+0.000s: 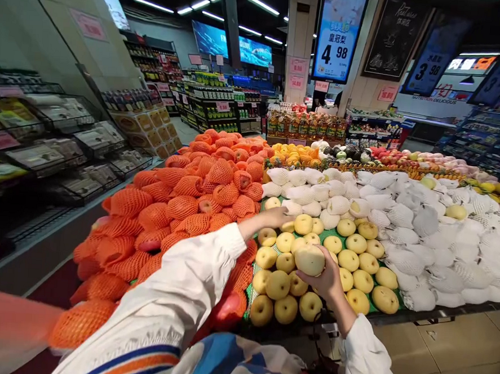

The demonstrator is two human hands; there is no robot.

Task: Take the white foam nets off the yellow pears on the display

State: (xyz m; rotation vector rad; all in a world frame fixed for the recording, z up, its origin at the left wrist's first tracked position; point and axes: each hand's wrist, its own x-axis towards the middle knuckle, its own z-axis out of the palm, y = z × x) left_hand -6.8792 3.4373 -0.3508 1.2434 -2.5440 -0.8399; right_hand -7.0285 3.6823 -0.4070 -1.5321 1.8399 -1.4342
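My right hand [327, 271] is wrapped round a large pale yellow pear [310, 260], held just above the loose pears at the front of the display. Farther back, my left hand [273, 217] reaches over the loose pears [278, 284], its fingers by a pear near the white foam-netted fruit [337, 206]. Whether those fingers grip anything is too small to tell. Green mat shows between the bare pears.
Fruit in orange-red foam nets [193, 209] is heaped on the left, under my left sleeve. White-netted fruit [449, 255] covers the right side. Store shelves [66, 147] stand at the far left. A price screen [339, 37] hangs behind the display.
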